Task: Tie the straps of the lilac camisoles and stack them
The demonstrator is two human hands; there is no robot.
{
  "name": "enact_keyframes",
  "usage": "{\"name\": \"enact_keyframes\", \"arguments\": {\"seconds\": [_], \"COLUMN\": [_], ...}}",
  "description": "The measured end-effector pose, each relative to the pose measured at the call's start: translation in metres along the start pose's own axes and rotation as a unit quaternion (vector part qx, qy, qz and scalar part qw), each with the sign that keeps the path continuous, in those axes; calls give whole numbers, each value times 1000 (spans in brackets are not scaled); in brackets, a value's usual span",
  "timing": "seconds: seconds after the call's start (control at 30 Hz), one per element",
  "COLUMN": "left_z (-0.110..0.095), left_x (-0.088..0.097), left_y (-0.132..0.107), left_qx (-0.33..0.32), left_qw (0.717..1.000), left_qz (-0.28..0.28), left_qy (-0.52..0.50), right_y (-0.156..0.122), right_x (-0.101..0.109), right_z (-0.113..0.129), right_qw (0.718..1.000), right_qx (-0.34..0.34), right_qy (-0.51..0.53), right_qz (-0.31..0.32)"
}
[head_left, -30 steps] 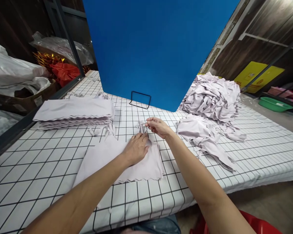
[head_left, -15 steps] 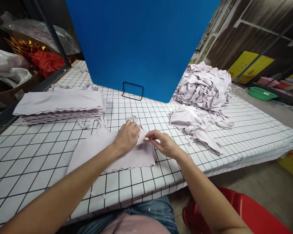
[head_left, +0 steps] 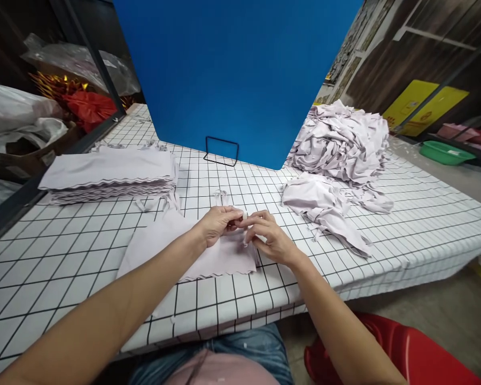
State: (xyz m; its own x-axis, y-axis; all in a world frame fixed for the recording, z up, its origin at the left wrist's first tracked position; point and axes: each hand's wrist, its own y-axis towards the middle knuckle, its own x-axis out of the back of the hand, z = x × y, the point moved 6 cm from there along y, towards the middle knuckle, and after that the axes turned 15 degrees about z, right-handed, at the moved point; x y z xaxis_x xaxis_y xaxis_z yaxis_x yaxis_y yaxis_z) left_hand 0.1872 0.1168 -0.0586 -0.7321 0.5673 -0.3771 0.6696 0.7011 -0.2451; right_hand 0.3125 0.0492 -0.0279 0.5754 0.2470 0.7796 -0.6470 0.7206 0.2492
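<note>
A pale lilac piece of cut fabric (head_left: 220, 262) with a wavy front edge lies flat on the table before me. Over its right end my left hand (head_left: 220, 223) is closed in a pinch, thumb on top. Touching its fingertips, my right hand (head_left: 270, 238) has its fingers bent and pinched together. A small whitish bit shows beneath the right fingers, and the fingers hide most of what is between the two hands. Thin fabric straps (head_left: 221, 197) stick out behind the left hand.
A neat stack of fabric pieces (head_left: 108, 171) stands at the left. To the right lie a loose fabric bunch (head_left: 320, 203) and a large heap (head_left: 340, 141). A blue board (head_left: 236, 80) with a black wire stand (head_left: 222, 151) rises behind. A red stool (head_left: 420, 347) is at lower right.
My left hand has turned from lying palm-down on the fabric to a raised pinch. My right fingers have come against it. The view has shifted slightly left.
</note>
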Motion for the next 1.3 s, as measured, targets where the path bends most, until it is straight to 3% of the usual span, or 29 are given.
{"name": "enact_keyframes", "arguments": {"seconds": [0.1, 0.2, 0.27, 0.47, 0.67, 0.77, 0.83, 0.93, 1.03, 1.1, 1.2, 1.3], "left_z": [-4, -9, -12, -27, -37, -34, -31, -25, -17, -14, -12, -15], "left_x": [0, -2, -4, -7, 5, 15, 25, 40, 52, 57, 59, 57], "left_y": [-1, -1, 0, 0, 4, 2, -6, -25, -45, -52, -55, -54], "left_qx": [-1, -5, -5, -19, -39, -39, -41, -50, -54, -35, -8, -23], "left_qw": [1000, 1000, 1000, 1000, 998, 994, 969, 878, 805, 791, 807, 815], "left_qz": [-5, -8, -9, -21, -45, -34, -36, -41, -50, -54, -56, -62], "left_qy": [15, 16, 11, 6, 11, 92, 241, 475, 589, 609, 588, 575], "right_y": [-7, -10, -6, 13, 16, 25, 33, 49, 60, 62, 62, 65], "right_x": [12, 15, 10, -11, -8, -2, 0, -8, -24, -33, -36, -33], "right_z": [-8, -26, -36, -38, -42, -46, -51, -53, -52, -53, -53, -50], "right_qw": [988, 943, 919, 914, 910, 918, 915, 899, 896, 908, 935, 948], "right_qx": [-23, -85, -128, -159, -174, -174, -183, -185, -182, -181, -167, -148], "right_qy": [142, 303, 359, 371, 372, 355, 360, 396, 405, 377, 314, 283], "right_qz": [-57, -113, -101, 48, 58, 31, -10, -38, -13, 5, 15, 18]}}
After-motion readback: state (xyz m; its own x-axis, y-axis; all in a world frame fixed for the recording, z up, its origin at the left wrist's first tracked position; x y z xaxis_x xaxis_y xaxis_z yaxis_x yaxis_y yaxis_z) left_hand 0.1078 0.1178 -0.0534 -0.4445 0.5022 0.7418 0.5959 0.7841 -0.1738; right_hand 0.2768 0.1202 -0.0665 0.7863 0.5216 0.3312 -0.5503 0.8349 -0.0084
